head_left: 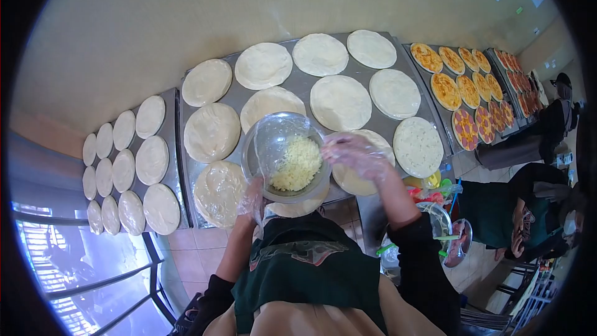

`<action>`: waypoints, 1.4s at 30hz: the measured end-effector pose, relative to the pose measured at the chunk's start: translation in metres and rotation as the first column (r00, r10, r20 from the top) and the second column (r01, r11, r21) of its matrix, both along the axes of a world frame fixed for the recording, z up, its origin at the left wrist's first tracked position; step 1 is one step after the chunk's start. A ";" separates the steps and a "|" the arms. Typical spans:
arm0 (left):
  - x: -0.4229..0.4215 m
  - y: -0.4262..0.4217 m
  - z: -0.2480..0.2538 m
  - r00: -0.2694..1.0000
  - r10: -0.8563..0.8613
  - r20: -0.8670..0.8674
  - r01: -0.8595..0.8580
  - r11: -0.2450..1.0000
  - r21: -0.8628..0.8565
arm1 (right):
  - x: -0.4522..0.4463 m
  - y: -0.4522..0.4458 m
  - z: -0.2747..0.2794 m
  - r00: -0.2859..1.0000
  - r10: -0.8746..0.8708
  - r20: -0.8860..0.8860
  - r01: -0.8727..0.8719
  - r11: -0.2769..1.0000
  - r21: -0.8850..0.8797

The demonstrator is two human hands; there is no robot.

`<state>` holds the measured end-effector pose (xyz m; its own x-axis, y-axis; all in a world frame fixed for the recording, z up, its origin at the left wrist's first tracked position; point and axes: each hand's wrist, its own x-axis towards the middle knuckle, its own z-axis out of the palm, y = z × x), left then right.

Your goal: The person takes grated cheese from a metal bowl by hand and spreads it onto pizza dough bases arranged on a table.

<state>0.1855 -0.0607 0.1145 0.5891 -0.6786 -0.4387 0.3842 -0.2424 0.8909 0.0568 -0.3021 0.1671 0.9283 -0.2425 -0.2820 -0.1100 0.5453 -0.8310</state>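
A metal bowl [254,160] lined with clear plastic holds a heap of pale yellow shredded cheese [298,165]. My left hand [252,202], in a clear plastic glove, holds the bowl by its lower left rim. At the bowl's right side is my right hand [357,154], also gloved, above a dough round [357,180]; its fingers are bent together, and what they hold, if anything, is hidden. Plain dough rounds [341,102] lie in rows on the metal table around the bowl. One round [418,147] at the right has pale shreds on it.
More dough rounds lie on a left table [138,196]. Sauced and topped rounds [446,91] cover tables at the right. Containers [438,218] stand near my right arm. Two people [491,211] are at the far right.
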 end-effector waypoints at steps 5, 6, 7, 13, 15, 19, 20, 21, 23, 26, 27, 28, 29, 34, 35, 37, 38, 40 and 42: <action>0.004 0.001 0.017 0.953 0.176 -0.246 -0.197 0.979 -0.062 | -0.039 -0.068 -0.026 0.957 -0.232 -0.174 0.147 0.905 -0.399; 0.005 0.001 0.016 0.915 0.242 -0.324 -0.280 0.957 -0.076 | -0.046 -0.082 -0.036 0.927 -0.247 -0.281 0.060 0.840 -0.539; 0.007 0.001 0.016 0.914 0.241 -0.325 -0.280 0.957 -0.076 | -0.048 -0.091 -0.043 0.883 -0.277 -0.380 -0.044 0.756 -0.654; 0.013 0.007 0.016 0.898 0.297 -0.324 -0.324 0.946 -0.030 | -0.036 -0.111 -0.090 0.955 -0.236 -0.181 -0.159 0.108 -0.981; 0.014 0.010 0.014 0.899 0.302 -0.318 -0.330 0.943 -0.039 | -0.025 -0.105 -0.083 0.901 -0.284 -0.327 -0.311 0.099 -0.945; 0.014 0.016 0.016 0.887 0.322 -0.331 -0.356 0.933 -0.047 | -0.006 -0.087 -0.071 0.812 -0.314 -0.492 -0.501 0.059 -0.864; 0.014 0.017 0.019 0.875 0.341 -0.344 -0.377 0.925 -0.041 | -0.005 -0.086 -0.075 0.813 -0.310 -0.493 -0.502 0.056 -0.863; 0.014 0.018 0.021 0.862 0.360 -0.357 -0.397 0.917 -0.035 | -0.004 -0.084 -0.081 0.846 -0.272 -0.459 -0.469 0.028 -0.883; 0.015 0.022 0.018 0.858 0.370 -0.356 -0.412 0.910 -0.045 | -0.005 -0.081 -0.090 0.875 -0.228 -0.426 -0.438 0.001 -0.899; 0.017 0.026 0.018 0.860 0.382 -0.338 -0.421 0.906 -0.048 | 0.001 -0.068 -0.084 0.856 -0.201 -0.476 -0.480 0.034 -0.877; 0.017 0.027 0.020 0.866 0.386 -0.320 -0.419 0.907 -0.039 | 0.003 -0.065 -0.081 0.857 -0.168 -0.487 -0.489 0.034 -0.872; 0.017 0.027 0.021 0.864 0.387 -0.321 -0.421 0.906 -0.038 | 0.004 -0.062 -0.079 0.857 -0.134 -0.498 -0.498 0.034 -0.866; 0.016 0.026 0.024 0.855 0.402 -0.327 -0.436 0.899 -0.036 | 0.004 -0.061 -0.083 0.856 -0.132 -0.499 -0.500 0.033 -0.866; 0.016 0.027 0.027 0.850 0.399 -0.344 -0.440 0.897 -0.044 | -0.005 -0.041 -0.087 0.818 -0.233 -0.526 -0.533 0.034 -0.845; 0.016 0.027 0.026 0.851 0.396 -0.344 -0.438 0.897 -0.053 | -0.007 -0.037 -0.080 0.817 -0.233 -0.527 -0.535 0.035 -0.844; 0.017 0.028 0.024 0.853 0.391 -0.346 -0.436 0.898 -0.060 | -0.009 -0.030 -0.066 0.909 -0.030 -0.415 -0.413 0.051 -0.909; 0.018 0.028 0.022 0.860 0.386 -0.334 -0.429 0.901 -0.061 | -0.009 -0.029 -0.067 0.909 -0.031 -0.416 -0.414 0.053 -0.909; 0.018 0.028 0.022 0.868 0.379 -0.321 -0.419 0.906 -0.062 | -0.009 -0.025 -0.067 0.867 -0.008 -0.498 -0.493 0.133 -0.860; 0.018 0.027 0.025 0.871 0.380 -0.311 -0.416 0.908 -0.054 | -0.012 -0.019 -0.061 0.860 -0.006 -0.511 -0.507 0.108 -0.855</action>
